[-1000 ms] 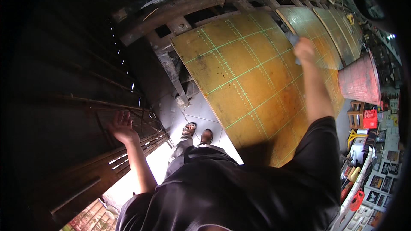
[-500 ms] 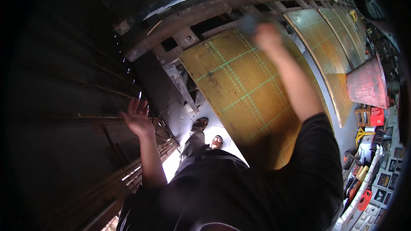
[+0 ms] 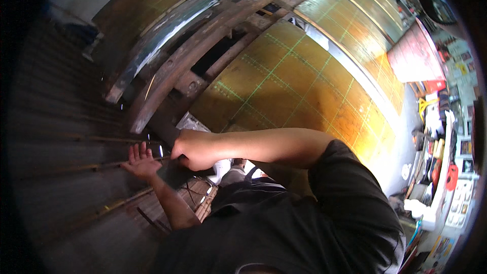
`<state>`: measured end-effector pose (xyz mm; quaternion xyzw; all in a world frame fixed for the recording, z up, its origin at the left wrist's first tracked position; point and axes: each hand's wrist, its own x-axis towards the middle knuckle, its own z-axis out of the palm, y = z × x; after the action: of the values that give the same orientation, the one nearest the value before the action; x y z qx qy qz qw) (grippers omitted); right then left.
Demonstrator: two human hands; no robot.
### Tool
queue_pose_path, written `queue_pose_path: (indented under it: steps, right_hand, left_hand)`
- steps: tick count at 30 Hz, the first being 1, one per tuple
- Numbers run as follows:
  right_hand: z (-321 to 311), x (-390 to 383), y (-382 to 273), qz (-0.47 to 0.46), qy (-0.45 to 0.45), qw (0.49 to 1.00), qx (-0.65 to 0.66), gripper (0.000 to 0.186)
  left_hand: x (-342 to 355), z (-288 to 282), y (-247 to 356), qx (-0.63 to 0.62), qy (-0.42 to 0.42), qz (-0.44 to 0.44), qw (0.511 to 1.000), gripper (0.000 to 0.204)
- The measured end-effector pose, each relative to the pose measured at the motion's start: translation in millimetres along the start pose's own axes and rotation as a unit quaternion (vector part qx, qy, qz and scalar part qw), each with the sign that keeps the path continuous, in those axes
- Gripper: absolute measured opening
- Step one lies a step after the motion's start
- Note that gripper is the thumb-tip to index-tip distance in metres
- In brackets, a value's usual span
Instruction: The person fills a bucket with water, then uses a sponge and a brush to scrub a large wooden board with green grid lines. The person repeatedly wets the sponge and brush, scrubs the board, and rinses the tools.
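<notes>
My right arm reaches leftward across the near end of an ochre board [image 3: 284, 76] marked with green grid lines. Past the board's left corner, my right hand [image 3: 195, 149] is closed in a fist; what it grips is dark and cannot be made out. My left hand [image 3: 141, 162] is close by on the left, palm up with fingers spread and nothing in it. A pale corner piece [image 3: 194, 122] shows between the board and my right wrist.
Worn wooden beams [image 3: 172, 66] run along the board's far left side. More gridded boards [image 3: 345, 15] lie to the right. Beyond them stand a red bucket-like tub [image 3: 416, 53] and a cluttered shelf [image 3: 431, 193]. A dark corrugated wall [image 3: 56, 122] rises on the left.
My right hand has swept from the board's far edge, where it held a blurred grey thing, left and nearer, beside my left hand. The left hand has dropped slightly. The view has turned.
</notes>
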<state>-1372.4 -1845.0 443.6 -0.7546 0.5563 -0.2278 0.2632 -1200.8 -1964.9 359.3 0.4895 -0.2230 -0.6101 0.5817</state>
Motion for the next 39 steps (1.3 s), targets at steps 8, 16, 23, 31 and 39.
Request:
queue_pose_path:
  steps: [8,16,23,31,39]
  right_hand:
    - [-221,-140,201,0.53,0.198,0.725,-0.394,0.021]
    - [-90,-55,116,0.181,0.181,0.966,-0.047,0.016]
    - [-90,-74,57,0.266,0.003,0.96,0.085,0.017]
    - [-187,-317,161,0.591,0.21,0.61,-0.485,0.013]
    - [-1,-139,-8,-0.025,0.255,0.964,-0.064,0.007]
  left_hand:
    - [10,-5,10,0.053,-0.003,0.067,0.996,0.06]
    - [18,8,-6,0.109,-0.024,0.153,0.982,0.055]
    - [14,43,0,0.146,0.054,0.208,0.966,0.048]
    - [34,34,44,0.062,0.072,0.368,0.925,0.032]
    - [-30,69,25,-0.061,-0.098,0.324,0.939,0.037]
